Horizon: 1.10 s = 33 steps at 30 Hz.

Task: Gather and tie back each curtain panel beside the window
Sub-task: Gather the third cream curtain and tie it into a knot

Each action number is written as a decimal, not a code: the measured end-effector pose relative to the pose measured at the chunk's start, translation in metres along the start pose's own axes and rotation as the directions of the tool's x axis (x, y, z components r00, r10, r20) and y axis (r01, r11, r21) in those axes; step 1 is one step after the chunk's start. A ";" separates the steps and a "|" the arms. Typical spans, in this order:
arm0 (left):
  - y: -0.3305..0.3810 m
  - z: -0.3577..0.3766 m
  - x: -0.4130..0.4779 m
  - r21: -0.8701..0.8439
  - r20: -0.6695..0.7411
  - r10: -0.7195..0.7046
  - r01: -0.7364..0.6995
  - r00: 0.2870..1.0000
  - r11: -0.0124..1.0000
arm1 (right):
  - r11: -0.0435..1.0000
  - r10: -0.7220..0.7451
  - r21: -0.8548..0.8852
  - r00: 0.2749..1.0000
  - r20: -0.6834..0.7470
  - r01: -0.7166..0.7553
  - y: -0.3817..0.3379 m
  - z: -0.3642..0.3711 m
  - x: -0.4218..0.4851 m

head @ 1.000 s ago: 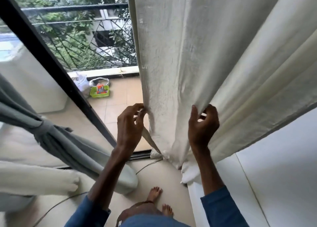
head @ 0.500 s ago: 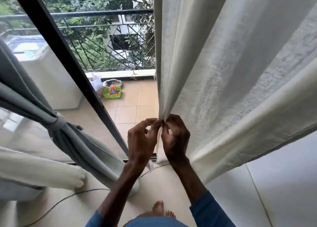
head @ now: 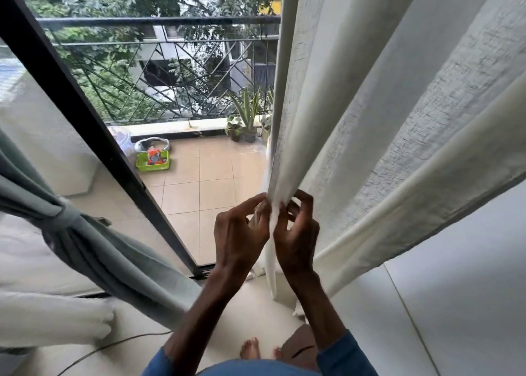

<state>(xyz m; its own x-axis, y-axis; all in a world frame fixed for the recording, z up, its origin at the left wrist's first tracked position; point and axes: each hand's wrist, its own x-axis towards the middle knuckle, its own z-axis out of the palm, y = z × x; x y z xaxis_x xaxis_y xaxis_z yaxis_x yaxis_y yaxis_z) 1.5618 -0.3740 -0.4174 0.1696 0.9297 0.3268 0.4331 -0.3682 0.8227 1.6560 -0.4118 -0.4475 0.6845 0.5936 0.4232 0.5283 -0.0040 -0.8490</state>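
A cream curtain panel (head: pixel 378 96) hangs on the right of the glass door and spreads in folds toward the right wall. My left hand (head: pixel 239 233) and my right hand (head: pixel 296 233) meet at its inner edge, side by side. Both pinch gathered pleats of the cream fabric between fingers and thumb. On the left, a grey-green curtain panel (head: pixel 94 250) is bunched and bound with a knotted tie (head: pixel 64 219) of the same cloth.
The black door frame (head: pixel 85 125) runs diagonally between the two panels. Beyond it lie a tiled balcony, a green basket (head: pixel 153 160), potted plants (head: pixel 244 122) and a metal railing. A thin cable (head: pixel 119 344) lies on the floor near my bare feet. A white wall stands at right.
My right hand moved left from a fold farther out and joined my left hand at the curtain edge. More pleats are now gathered, and more of the balcony shows.
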 end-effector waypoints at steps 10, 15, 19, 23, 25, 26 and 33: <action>-0.015 0.008 0.011 -0.014 0.044 0.024 -0.024 0.999 1.000 | 0.973 -0.181 -0.148 0.983 -0.017 0.177 0.004 0.016 0.013; -0.021 0.012 0.024 0.057 0.044 0.002 -0.005 0.999 0.998 | 0.976 -0.176 -0.129 0.984 0.023 0.177 0.005 0.020 0.017; -0.020 0.011 0.031 0.078 0.075 0.047 -0.053 0.996 0.996 | 0.979 -0.183 -0.080 0.982 0.056 0.187 0.004 0.023 0.021; -0.022 0.011 0.041 0.138 0.057 0.045 -0.052 0.997 0.989 | 0.990 -0.143 -0.006 0.987 0.075 0.144 0.001 0.025 0.026; -0.022 0.011 0.044 0.165 0.032 0.063 -0.068 0.997 0.984 | 0.993 -0.119 0.033 0.990 0.076 0.116 0.000 0.027 0.027; -0.022 0.012 0.044 0.172 0.025 0.077 -0.080 0.997 0.982 | 0.993 -0.116 0.039 0.991 0.074 0.113 0.000 0.027 0.028; -0.020 0.018 0.054 0.173 0.086 0.106 -0.120 0.991 0.978 | 0.994 -0.108 0.040 0.992 0.068 0.105 0.007 0.025 0.030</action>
<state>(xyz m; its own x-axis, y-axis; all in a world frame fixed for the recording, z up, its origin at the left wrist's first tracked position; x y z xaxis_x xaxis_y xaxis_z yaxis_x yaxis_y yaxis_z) 1.5778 -0.3166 -0.4250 0.2903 0.8820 0.3712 0.5559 -0.4712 0.6848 1.6676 -0.3740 -0.4488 0.5877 0.6440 0.4898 0.5769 0.0910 -0.8118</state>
